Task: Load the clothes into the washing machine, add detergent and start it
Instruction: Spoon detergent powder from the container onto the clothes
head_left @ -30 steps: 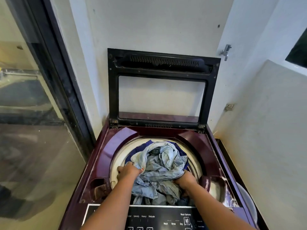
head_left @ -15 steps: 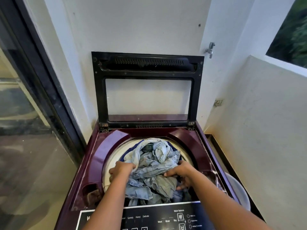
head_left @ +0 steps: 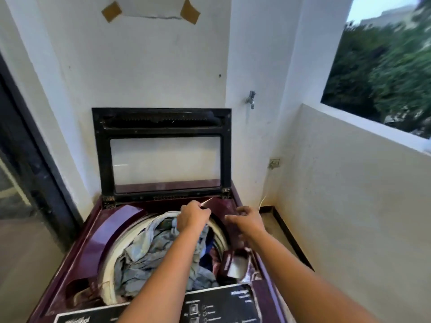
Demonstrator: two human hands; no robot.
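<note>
A maroon top-loading washing machine stands in front of me with its black glass lid raised against the wall. The tub holds a heap of pale blue denim clothes, with dark blue cloth under it. My left hand hovers over the far rim of the tub, back upward and fingers curled under. A thin pale sliver shows at its knuckles, and I cannot tell what it is. My right hand is beside it, over the machine's right shoulder, with loosely curled fingers that hold nothing.
The black control panel runs along the near edge, and a small open compartment sits at the tub's right. A tap sticks out of the wall. A dark-framed glass door is at the left and a low white wall at the right.
Both hands have come up off the clothes and moved toward the back of the tub and to the right. The view has tilted upward and turned right.
</note>
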